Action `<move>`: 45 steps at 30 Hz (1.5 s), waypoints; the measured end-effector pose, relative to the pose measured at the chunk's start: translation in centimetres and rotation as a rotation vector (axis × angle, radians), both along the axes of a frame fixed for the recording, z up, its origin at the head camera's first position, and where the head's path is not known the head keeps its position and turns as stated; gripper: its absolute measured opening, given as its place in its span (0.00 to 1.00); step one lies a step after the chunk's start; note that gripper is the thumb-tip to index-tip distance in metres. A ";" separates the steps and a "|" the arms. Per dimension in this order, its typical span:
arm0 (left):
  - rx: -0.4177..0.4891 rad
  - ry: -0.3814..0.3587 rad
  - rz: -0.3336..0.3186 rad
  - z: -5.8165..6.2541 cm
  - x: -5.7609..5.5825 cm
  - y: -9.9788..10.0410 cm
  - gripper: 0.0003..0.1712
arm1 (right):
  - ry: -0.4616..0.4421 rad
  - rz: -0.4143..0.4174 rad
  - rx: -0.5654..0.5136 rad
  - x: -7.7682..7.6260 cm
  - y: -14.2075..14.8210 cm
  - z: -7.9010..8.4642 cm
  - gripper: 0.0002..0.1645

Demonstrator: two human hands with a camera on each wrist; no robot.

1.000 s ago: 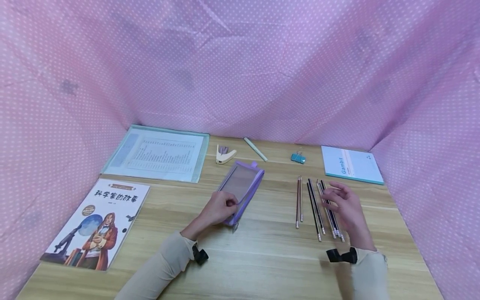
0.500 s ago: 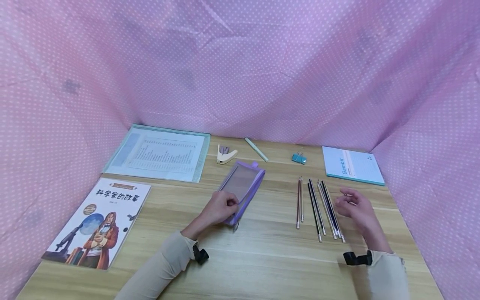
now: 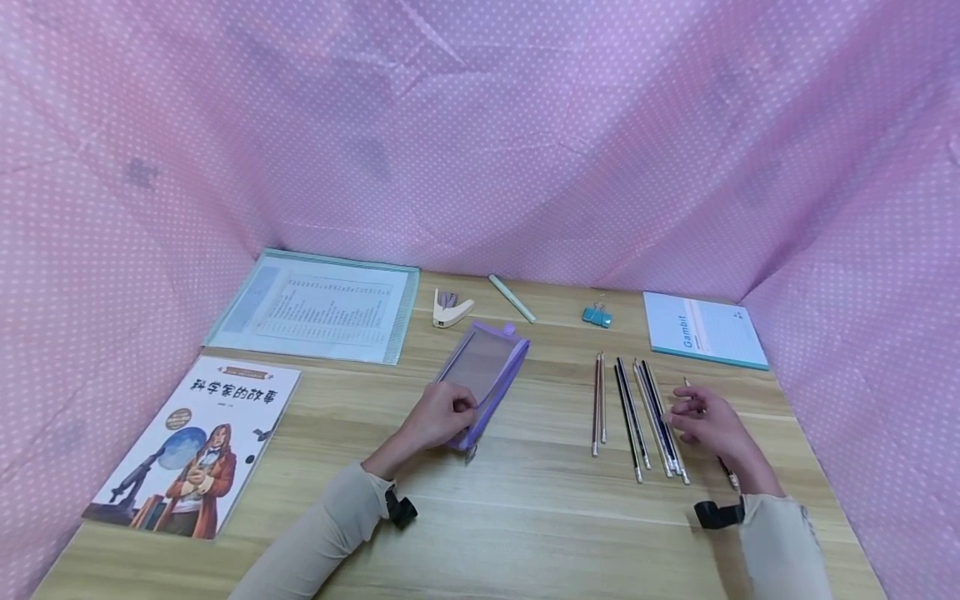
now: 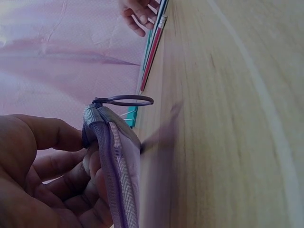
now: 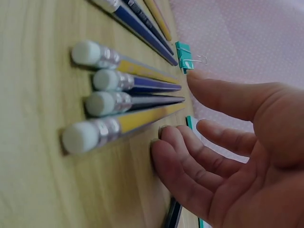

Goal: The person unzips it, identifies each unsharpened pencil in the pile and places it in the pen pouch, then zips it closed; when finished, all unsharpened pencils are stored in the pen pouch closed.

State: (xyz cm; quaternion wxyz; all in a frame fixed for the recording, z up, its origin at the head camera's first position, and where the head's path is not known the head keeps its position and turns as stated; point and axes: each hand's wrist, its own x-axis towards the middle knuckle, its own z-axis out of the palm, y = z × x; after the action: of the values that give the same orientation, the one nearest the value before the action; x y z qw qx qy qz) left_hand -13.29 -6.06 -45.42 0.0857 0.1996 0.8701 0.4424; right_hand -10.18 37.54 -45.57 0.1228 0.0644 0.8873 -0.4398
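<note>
My left hand [image 3: 444, 415] pinches the near corner of a purple mesh pencil case [image 3: 487, 358] between thumb and fingers. In the left wrist view, the case's zipper edge [image 4: 110, 156] and its loop-shaped pull [image 4: 126, 100] stand close to that grip. My right hand [image 3: 708, 423] hovers just right of a group of pencils [image 3: 654, 408], fingers loosely bent and holding nothing. The right wrist view shows white erasers [image 5: 80, 137] on the pencils, left of the fingertips. One dark pencil [image 3: 729, 473] lies partly hidden beneath the right hand.
Two more pencil pairs lie left of that group, one including a red-brown pencil [image 3: 596, 408]. Behind are a stapler [image 3: 452, 312], a pale green pen [image 3: 512, 298], a teal binder clip [image 3: 597, 315] and a notebook [image 3: 705, 329]. A document folder [image 3: 322, 308] and book [image 3: 195, 450] occupy the left.
My right hand has moved right, off the pencil group, and its fingers come slightly back left now. A dark pencil shows on both sides of it. My left hand and the case stay still.
</note>
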 end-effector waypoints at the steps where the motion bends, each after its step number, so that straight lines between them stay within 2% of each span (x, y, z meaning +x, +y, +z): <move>1: 0.000 0.000 0.000 0.0 0.0 0.0 0.07 | 0.000 0.000 0.012 -0.1 0.0 0.0 0.38; 14: -0.019 0.005 0.007 0.0 -0.1 -0.1 0.07 | 0.026 0.013 0.213 -0.8 0.2 -0.2 0.37; 18: -0.018 0.010 0.004 0.0 -0.1 -0.1 0.07 | 0.028 0.008 0.223 -0.9 0.6 -0.4 0.36; 25: -0.011 0.011 -0.002 -0.1 -0.1 -0.1 0.07 | 0.031 -0.006 0.172 -0.7 1.0 -0.1 0.28; 32: -0.001 0.000 -0.006 0.0 0.0 -0.1 0.06 | 0.053 0.013 0.244 -0.6 0.6 0.2 0.28; 39: 0.003 0.008 -0.011 0.0 0.0 -0.1 0.06 | 0.036 0.021 0.301 -1.0 0.3 0.1 0.29; 45: -0.002 0.010 -0.008 -0.2 -0.1 -0.1 0.06 | 0.039 0.060 0.354 -1.3 0.3 0.2 0.29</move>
State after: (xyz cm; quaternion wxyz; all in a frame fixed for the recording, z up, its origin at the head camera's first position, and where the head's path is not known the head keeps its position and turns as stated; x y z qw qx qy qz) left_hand -13.40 -6.17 -45.66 0.0832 0.2052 0.8702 0.4402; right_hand -11.44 37.86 -45.39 0.1057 0.0499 0.9546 -0.2740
